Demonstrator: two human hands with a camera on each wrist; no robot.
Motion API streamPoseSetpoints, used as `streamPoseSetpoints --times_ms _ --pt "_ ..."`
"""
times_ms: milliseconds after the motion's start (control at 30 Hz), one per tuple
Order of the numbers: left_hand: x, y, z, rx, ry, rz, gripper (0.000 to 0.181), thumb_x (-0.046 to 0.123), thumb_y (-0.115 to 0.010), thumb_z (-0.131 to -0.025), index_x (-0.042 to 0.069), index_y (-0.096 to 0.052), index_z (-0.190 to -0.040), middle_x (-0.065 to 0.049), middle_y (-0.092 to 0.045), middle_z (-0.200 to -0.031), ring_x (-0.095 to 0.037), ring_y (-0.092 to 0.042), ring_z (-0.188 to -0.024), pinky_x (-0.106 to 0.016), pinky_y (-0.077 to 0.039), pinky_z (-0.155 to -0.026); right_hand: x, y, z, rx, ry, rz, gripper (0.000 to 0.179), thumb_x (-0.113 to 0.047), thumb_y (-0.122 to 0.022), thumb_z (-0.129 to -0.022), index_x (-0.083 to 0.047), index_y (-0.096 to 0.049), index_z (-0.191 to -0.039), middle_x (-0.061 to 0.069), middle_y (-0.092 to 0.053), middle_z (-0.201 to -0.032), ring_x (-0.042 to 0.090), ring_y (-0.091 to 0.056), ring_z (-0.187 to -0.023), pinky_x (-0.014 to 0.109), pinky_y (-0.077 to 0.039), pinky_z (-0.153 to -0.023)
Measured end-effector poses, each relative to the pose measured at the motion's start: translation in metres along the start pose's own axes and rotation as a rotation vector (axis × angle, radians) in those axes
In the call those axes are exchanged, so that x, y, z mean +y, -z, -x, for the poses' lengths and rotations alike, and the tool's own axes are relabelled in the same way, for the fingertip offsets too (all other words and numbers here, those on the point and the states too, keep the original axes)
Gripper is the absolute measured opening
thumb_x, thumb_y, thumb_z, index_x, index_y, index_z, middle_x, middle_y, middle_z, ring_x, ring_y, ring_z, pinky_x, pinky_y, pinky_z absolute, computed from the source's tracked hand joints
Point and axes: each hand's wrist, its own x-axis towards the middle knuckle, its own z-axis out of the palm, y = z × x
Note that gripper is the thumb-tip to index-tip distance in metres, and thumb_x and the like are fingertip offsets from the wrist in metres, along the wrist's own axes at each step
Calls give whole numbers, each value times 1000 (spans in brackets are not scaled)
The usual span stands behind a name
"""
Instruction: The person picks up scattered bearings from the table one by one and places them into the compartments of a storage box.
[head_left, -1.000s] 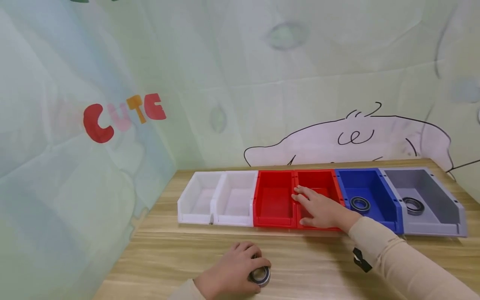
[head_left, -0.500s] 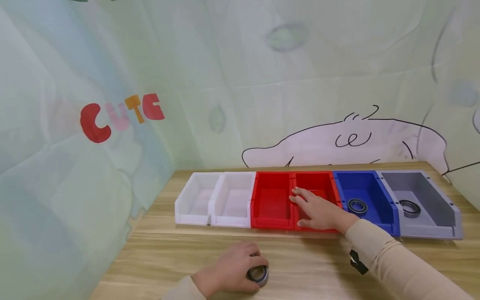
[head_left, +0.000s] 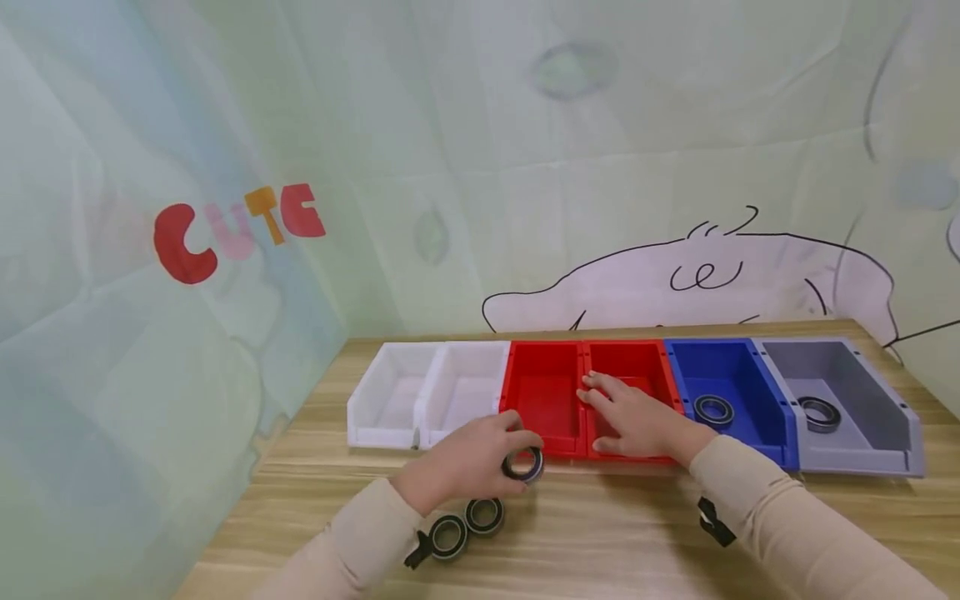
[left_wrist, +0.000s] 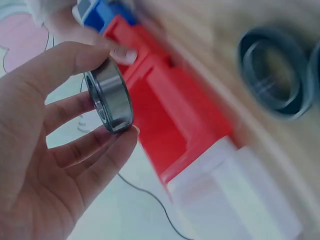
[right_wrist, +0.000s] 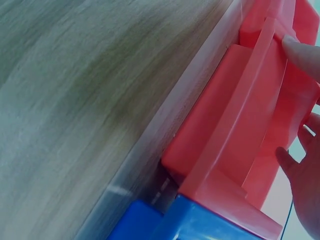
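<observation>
Two bearings [head_left: 448, 554] lie flat and side by side on the wooden table [head_left: 600, 542], just beside the cuff of the left sleeve [head_left: 375, 521]. A little farther out, the left hand [head_left: 472, 458] pinches a third bearing [head_left: 537, 472] by its outer edge, thumb and fingers on opposite sides, holding it up off the wood near the front of the left red bin [head_left: 543, 442]. To the right, the right hand [head_left: 636, 423] reaches over the right red bin [head_left: 630, 354], its fingers spread and their tips at the wall shared by both red bins; whether every tip touches cannot be told. One bearing lies in the blue bin [head_left: 720, 360] and another in the grey bin [head_left: 873, 392], while two white bins [head_left: 384, 436] stand at the row's left end. Behind hangs a pale sheet [head_left: 525, 167] with coloured letters [head_left: 183, 246] and a black-outlined drawing [head_left: 630, 287].
</observation>
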Motion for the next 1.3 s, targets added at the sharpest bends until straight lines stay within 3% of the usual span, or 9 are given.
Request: streamPoseSetpoints --times_ms 133,233,467,600,867,1100,1300 --pt "-8 10 -32 4 51 -6 43 34 -71 -76 21 -61 -116 2 -52 -94 -6 -49 -73 -17 -44 -63 3 4 1 22 1 24 74 -41 -71 -76 -13 -41 -137 13 -31 -145 34 -31 -133 56 -36 -101" --pt "-14 9 -56 -19 109 -11 44 33 -70 -76 21 -60 -117 0 -53 -97 -8 -51 -75 -17 -46 -64 5 6 0 28 10 24 72 -40 -71 -75 -13 -43 -135 13 -33 -144 34 -31 -133 57 -34 -102" --pt "-28 -11 -101 -126 317 9 48 31 -71 -77 17 -57 -120 -2 -57 -108 -13 -51 -91 -24 -51 -74 4 4 -3 20 18 26 72 -41 -71 -75 -14 -43 -135 12 -33 -144 33 -31 -133 55 -34 -103" --pt "-33 -26 -119 -165 364 19 49 30 -72 -77 14 -56 -120 -3 -57 -109 -15 -51 -92 -27 -51 -77 3 5 -5 13 30 33 71 -42 -72 -75 -14 -44 -134 12 -35 -143 33 -33 -133 50 -38 -102" --pt "-34 -45 -137 -203 422 50 40 27 -74 -76 15 -59 -111 -2 -56 -102 -15 -51 -86 -29 -52 -78 3 5 -6 11 19 10 71 -40 -71 -75 -14 -43 -134 12 -35 -142 32 -33 -132 47 -41 -100" --pt "-30 -46 -139 -220 404 3 32 26 -73 -78 14 -62 -105 -3 -57 -101 -15 -50 -85 -28 -50 -77 2 5 -3 49 25 -1 68 -39 -72 -75 -13 -45 -131 11 -36 -140 31 -34 -131 46 -44 -97" --pt "-29 -45 -138 -240 423 -13 44 28 -73 -77 14 -58 -116 -4 -57 -108 -16 -51 -90 -29 -51 -82 1 5 -5 30 1 -42 68 -37 -72 -75 -13 -45 -132 11 -34 -142 31 -33 -132 46 -44 -98"
